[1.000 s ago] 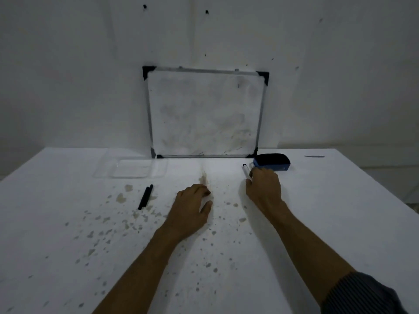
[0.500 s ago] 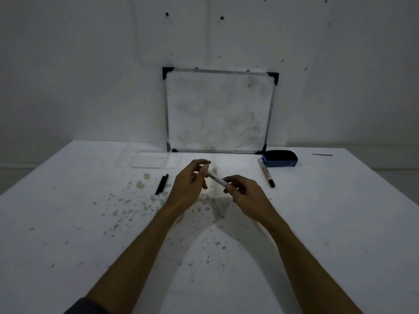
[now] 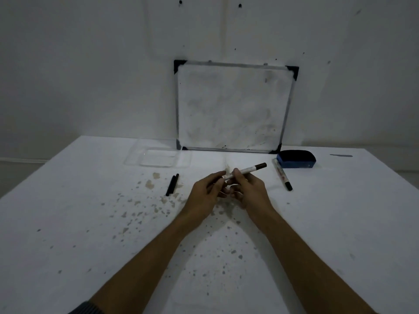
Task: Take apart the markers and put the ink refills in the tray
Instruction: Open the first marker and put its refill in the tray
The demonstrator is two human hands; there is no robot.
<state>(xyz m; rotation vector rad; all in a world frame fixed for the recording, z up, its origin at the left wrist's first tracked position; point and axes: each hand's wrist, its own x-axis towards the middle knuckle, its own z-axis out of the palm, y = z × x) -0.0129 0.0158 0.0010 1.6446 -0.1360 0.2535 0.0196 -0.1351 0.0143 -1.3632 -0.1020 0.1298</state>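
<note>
Both hands hold one white marker (image 3: 248, 170) with a black cap above the table's middle. Its capped end points up and to the right. My left hand (image 3: 207, 193) pinches the lower left end of the barrel. My right hand (image 3: 248, 191) grips the barrel just beside it. A second white marker (image 3: 282, 176) lies flat to the right, black cap toward me. Two thin black ink refills (image 3: 172, 184) lie side by side on the table to the left. The clear plastic tray (image 3: 158, 158) sits at the back left and looks empty.
A small whiteboard (image 3: 233, 107) leans against the wall at the back. A blue and black eraser (image 3: 295, 159) rests at its right foot. The white table (image 3: 340, 223) carries many small stains around the middle and left. A thin dark object (image 3: 341, 155) lies at the far right.
My right hand picked the marker up beside the eraser and brought it to the middle, where my left hand took hold too. The marker has since turned, its cap now pointing up right.
</note>
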